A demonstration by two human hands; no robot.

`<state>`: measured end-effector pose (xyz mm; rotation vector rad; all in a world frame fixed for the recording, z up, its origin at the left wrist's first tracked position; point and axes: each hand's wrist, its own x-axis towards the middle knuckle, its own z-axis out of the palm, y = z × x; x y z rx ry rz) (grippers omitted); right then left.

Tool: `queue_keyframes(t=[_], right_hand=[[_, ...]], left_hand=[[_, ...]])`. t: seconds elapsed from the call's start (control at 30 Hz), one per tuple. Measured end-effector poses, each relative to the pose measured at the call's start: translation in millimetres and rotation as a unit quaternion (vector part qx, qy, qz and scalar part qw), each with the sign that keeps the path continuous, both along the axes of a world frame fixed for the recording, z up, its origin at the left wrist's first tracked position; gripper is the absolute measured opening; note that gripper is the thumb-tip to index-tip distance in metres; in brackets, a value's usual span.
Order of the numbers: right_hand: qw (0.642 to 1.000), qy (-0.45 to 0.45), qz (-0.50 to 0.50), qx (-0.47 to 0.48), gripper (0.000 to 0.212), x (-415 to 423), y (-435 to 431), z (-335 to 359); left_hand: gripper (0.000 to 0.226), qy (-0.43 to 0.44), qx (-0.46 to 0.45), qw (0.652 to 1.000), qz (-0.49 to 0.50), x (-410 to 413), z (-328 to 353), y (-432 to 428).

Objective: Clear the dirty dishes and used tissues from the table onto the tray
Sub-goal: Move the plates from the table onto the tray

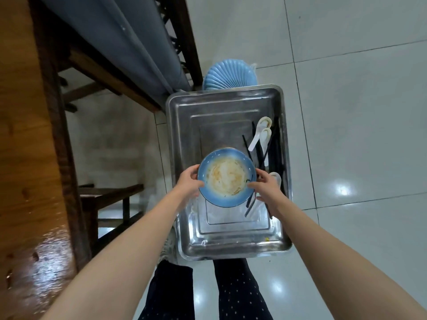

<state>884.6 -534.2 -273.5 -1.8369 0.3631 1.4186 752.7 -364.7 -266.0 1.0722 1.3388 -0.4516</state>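
A dirty blue plate [227,177] smeared with sauce hangs over the middle of the steel tray [184,125]. My left hand [188,182] grips its left rim and my right hand [265,187] grips its right rim, thumbs on top. Along the tray's right side lie several black chopsticks [276,153] and three white soup spoons [261,132]. Whether the plate touches the tray floor I cannot tell.
The tray rests on a stand in front of my legs, on a white tiled floor [358,112]. A blue ribbed stool [230,75] sits just beyond the tray. The wooden table [25,158] runs along the left, with dark wooden benches [108,197] under it.
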Motion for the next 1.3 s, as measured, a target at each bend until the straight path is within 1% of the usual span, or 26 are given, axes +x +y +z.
queue_keyframes(t=[0.1, 0.23, 0.43, 0.57, 0.77, 0.87, 0.97, 1.13, 1.3], right_hand=[[1.000, 0.003, -0.005, -0.003, 0.059, 3.2, 0.5, -9.3], [1.000, -0.001, -0.010, -0.006, 0.055, 8.2, -1.6, -14.6], [0.997, -0.042, -0.070, -0.002, 0.048, 10.6, -3.8, -9.1], [0.997, -0.057, -0.044, -0.008, 0.047, 10.0, 0.7, 7.9], [0.991, -0.132, 0.021, -0.009, 0.049, 3.3, 16.9, 55.5], [0.988, -0.152, 0.029, 0.010, 0.050, 3.1, 26.6, 84.0], [0.984, -0.173, 0.027, 0.023, 0.050, 3.9, 34.5, 113.1], [0.976, -0.198, 0.045, 0.083, 0.043, -4.1, 50.8, 170.5], [0.962, -0.223, 0.071, 0.141, 0.031, -25.3, 75.1, 222.9]], left_hand=[[0.067, 0.007, -0.017, 1.000, -0.003, 2.2, -11.3, -1.3], [0.069, 0.006, -0.007, 1.000, -0.012, 4.7, -19.5, -1.3], [0.080, -0.007, -0.036, 0.999, -0.029, 2.7, -14.5, -5.3], [0.082, -0.005, -0.036, 0.999, -0.018, -0.2, 3.2, -4.8], [0.073, -0.043, 0.004, 0.999, 0.011, -4.6, 61.0, 9.6], [0.064, -0.063, 0.030, 0.997, 0.012, -10.1, 97.4, 19.2], [0.062, -0.086, 0.058, 0.995, 0.011, -17.6, 136.1, 26.1], [0.060, -0.111, 0.097, 0.989, 0.029, -40.4, 198.4, 33.6], [0.051, -0.134, 0.114, 0.980, 0.088, -81.1, 253.4, 51.1]])
